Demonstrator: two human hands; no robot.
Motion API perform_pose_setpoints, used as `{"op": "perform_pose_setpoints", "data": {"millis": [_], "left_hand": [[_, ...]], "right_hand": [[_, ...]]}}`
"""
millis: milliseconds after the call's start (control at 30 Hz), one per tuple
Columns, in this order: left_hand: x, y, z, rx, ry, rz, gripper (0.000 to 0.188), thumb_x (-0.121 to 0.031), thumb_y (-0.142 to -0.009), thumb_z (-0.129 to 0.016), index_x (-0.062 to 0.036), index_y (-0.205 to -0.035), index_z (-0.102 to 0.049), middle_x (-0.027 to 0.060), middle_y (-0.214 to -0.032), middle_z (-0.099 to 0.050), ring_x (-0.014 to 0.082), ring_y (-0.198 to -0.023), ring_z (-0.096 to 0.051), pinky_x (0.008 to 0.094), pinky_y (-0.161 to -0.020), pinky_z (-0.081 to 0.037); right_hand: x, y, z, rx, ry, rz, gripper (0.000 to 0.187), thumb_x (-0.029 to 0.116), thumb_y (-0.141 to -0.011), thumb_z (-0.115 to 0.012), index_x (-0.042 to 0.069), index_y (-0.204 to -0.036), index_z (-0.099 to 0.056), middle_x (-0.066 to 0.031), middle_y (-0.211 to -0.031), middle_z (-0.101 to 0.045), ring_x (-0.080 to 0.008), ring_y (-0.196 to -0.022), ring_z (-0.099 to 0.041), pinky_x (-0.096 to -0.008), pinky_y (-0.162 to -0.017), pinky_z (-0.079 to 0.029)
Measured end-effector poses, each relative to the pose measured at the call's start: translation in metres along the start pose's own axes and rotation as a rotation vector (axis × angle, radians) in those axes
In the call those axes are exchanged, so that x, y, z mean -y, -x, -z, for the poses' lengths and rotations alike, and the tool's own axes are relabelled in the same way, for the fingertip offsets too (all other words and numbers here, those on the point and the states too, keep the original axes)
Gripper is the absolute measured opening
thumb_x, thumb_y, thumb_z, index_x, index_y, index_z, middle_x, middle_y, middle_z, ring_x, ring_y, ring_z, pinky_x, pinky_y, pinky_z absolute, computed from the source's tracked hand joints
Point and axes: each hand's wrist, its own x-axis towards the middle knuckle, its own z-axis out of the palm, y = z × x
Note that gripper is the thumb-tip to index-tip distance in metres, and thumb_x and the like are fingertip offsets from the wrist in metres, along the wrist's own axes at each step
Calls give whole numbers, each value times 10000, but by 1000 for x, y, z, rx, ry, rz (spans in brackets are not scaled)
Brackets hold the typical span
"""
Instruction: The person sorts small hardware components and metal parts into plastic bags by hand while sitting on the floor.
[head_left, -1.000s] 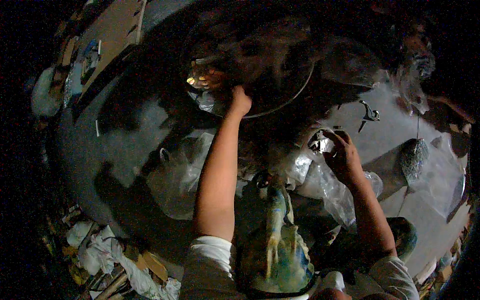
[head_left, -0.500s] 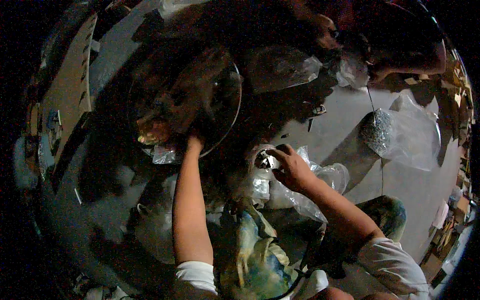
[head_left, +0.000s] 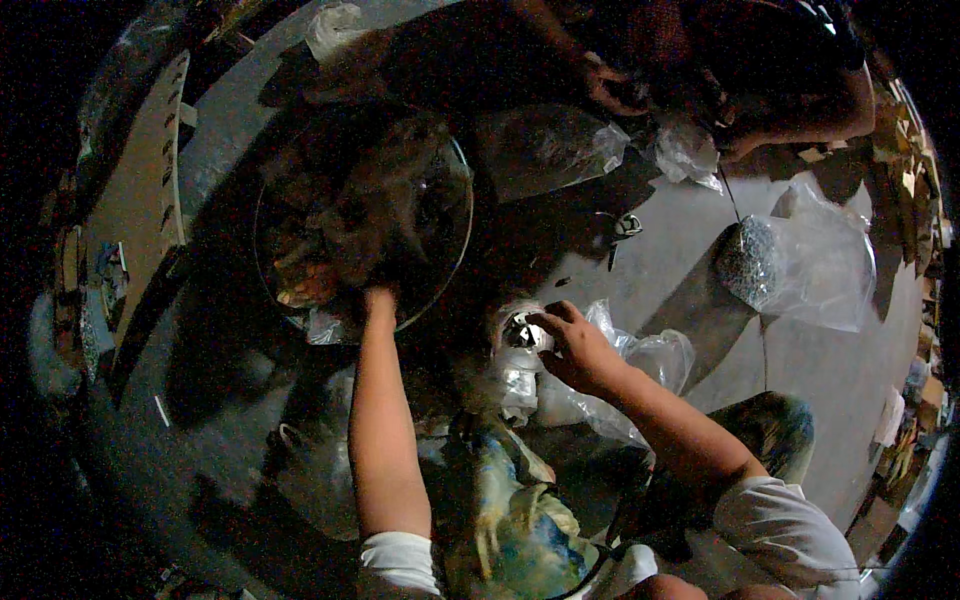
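Observation:
My left hand (head_left: 380, 301) reaches over the near rim of a large round container (head_left: 468, 225). Its fingers disappear into the dark inside, so what they touch is hidden. Brownish contents (head_left: 308, 285) show dimly near the container's front left. On the right, my right hand (head_left: 578, 348) is curled at the mouth of a clear plastic bag (head_left: 519, 388), thumb and forefinger closed on its edge. Small black-and-white parts (head_left: 523, 332) show in the bag's opening beneath the fingertips.
Crumpled clear plastic (head_left: 660, 357) lies right of the bag. Farther right rests a clear bag of small shiny pieces (head_left: 752, 265). A small metal-looking item (head_left: 627, 226) lies on the grey floor (head_left: 690, 215). Across from me, another person's hands (head_left: 612, 90) are near clear plastic (head_left: 686, 150).
My left hand has shifted slightly at the container's rim. My right hand stays at the bag, its fingers a little lower. The other person's hand has moved left.

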Motion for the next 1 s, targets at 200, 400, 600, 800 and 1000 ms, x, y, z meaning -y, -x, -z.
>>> {"op": "perform_pose_setpoints", "data": {"millis": [200,400,600,800,1000], "left_hand": [[-14,50,16,-120,177,-101,428,-193,-895,-408,-14,-1271,-312,161,-1305,-343,308,-1165,-370,389,-960,-294],[-25,72,47,-352,309,-472,307,-242,-883,-474,-70,-1134,-435,78,-1027,-514,181,-839,-475,306,-753,-413],[-40,100,62,101,1745,-117,194,-224,-912,-422,-92,-1051,-456,27,-906,-504,127,-672,-429,281,-537,-378],[-57,132,46,477,2351,59,179,-120,-899,-376,-67,-1002,-512,55,-928,-532,218,-866,-524,399,-793,-460],[-88,188,-2,952,2094,-91,411,-134,-855,-481,-158,-1247,-362,75,-926,-494,211,-785,-511,377,-682,-506]], "right_hand": [[-13,7,8,-46,-35,0,439,74,-702,-610,65,-1125,-494,-175,-1110,-441,-358,-938,-501,-384,-781,-455],[-15,7,5,-54,-36,61,431,121,-721,-611,76,-1131,-486,-202,-1121,-440,-373,-900,-521,-401,-762,-463],[-12,6,5,-105,-63,61,414,43,-698,-609,63,-1099,-510,-177,-1076,-463,-332,-863,-532,-362,-739,-470],[-16,8,2,-119,-43,128,393,62,-713,-617,68,-1092,-514,-172,-1057,-466,-311,-801,-553,-353,-699,-476],[-13,8,-4,-183,-27,150,394,91,-709,-627,75,-1087,-518,-177,-1033,-481,-346,-878,-515,-370,-738,-452]]}}
